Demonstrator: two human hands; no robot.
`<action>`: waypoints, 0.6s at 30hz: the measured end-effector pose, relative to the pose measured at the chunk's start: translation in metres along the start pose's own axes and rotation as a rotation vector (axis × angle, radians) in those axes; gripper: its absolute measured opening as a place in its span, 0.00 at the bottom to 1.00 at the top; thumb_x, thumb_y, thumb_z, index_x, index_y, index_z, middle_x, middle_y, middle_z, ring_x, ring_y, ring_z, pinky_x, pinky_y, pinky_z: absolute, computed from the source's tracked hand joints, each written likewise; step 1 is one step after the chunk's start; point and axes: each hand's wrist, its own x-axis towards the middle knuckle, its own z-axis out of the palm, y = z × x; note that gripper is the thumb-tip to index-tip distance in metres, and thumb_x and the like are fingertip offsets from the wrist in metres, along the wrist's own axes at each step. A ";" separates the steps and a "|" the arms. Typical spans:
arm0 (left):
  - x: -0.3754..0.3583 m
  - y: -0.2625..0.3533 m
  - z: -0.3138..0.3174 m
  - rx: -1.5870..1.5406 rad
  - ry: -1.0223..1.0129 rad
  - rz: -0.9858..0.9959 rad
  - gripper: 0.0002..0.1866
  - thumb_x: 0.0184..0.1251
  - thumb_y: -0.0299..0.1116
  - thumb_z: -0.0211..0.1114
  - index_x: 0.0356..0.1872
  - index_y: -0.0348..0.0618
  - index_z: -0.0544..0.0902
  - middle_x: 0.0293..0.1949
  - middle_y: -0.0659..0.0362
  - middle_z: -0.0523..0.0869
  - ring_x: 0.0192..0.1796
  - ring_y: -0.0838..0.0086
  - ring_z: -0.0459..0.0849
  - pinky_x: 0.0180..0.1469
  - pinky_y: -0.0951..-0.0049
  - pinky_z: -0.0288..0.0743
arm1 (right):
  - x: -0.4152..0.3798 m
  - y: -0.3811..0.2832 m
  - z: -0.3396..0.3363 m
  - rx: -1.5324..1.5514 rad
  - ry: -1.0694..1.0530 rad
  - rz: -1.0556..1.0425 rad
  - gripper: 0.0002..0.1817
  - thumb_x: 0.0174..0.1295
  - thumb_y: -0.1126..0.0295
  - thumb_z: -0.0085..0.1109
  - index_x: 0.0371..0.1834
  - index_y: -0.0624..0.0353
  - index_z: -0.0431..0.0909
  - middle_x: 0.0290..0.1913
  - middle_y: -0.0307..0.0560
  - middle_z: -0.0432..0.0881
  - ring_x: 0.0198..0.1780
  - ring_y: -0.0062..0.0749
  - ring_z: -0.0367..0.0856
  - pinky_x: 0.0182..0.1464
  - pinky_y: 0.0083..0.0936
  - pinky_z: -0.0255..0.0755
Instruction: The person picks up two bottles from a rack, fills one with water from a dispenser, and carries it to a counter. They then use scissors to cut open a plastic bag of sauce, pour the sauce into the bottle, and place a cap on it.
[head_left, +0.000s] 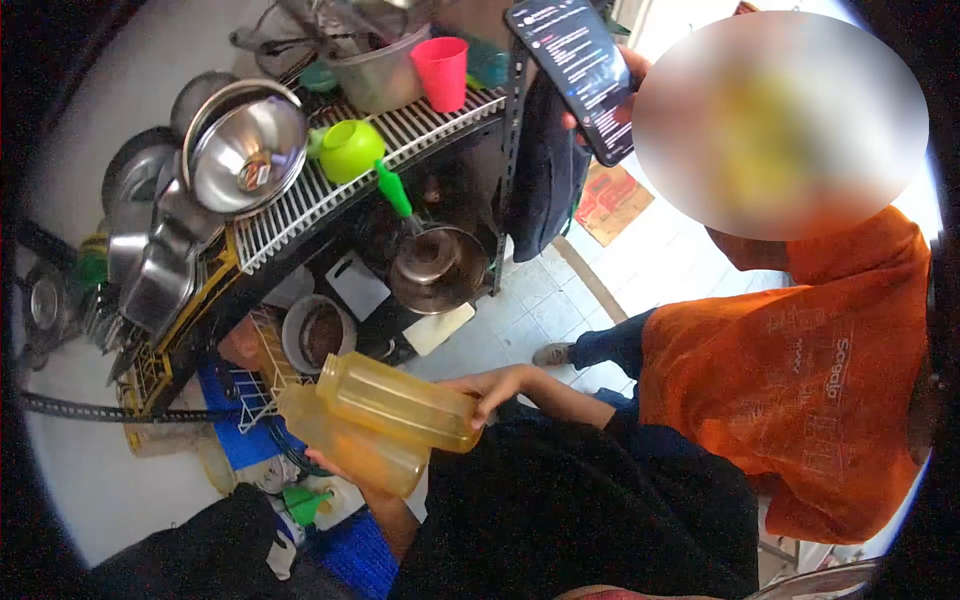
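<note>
Two-handed hold of a pair of bottles, in front of a white-slatted wire rack (300, 205). The first, an amber-yellow, translucent plastic bottle w/ long flat facets (395, 400), lies tilted over its partner, a similar amber-yellow bottle w/ rounded shoulders (375, 452); the two overlap, necks toward the rack's lower side, bases away from it. No cap is seen on the upper one; contents, if any, can't be told.

R hand (495, 388): fingers grasping the upper bottle at its base end, thumb on the near face. L hand (362, 484): fingers spread beneath the lower bottle, supporting its side; exact fingertip contact is partly hidden.

Handling (judged): light if empty; semi-stiff walls w/ slight give; not fragile, but smooth, thus slippery if wet. Best hold: round mid-body, one bottle per hand; the necks offer less area, & the overlapping pair may slide apart if squeezed at the bases only.

On the rack: a shiny steel bowl (235, 160), a round lime-green plastic cup (352, 150) & a tapered pink plastic cup (440, 75). Below the rack's slats: a metal pan w/ green handle (438, 275). Beyond the rack's end post: a person in an orange T-shirt (780, 390) & a black smartphone w/ lit screen (585, 85), held up in a hand.
</note>
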 end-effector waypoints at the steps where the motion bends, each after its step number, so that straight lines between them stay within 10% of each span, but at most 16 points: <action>1: 0.001 -0.003 0.001 0.013 -0.001 0.000 0.43 0.64 0.71 0.41 0.70 0.47 0.60 0.69 0.54 0.64 0.68 0.59 0.63 0.70 0.56 0.57 | -0.004 0.001 0.001 -0.008 0.000 0.003 0.54 0.46 0.65 0.70 0.74 0.61 0.45 0.68 0.49 0.61 0.69 0.34 0.57 0.69 0.35 0.54; 18: 0.018 -0.022 -0.006 0.297 0.113 0.005 0.38 0.69 0.62 0.46 0.70 0.45 0.60 0.67 0.51 0.67 0.67 0.59 0.66 0.69 0.59 0.60 | -0.011 0.023 0.003 -0.090 -0.109 -0.159 0.62 0.50 0.35 0.63 0.74 0.66 0.40 0.73 0.54 0.51 0.73 0.37 0.50 0.71 0.38 0.48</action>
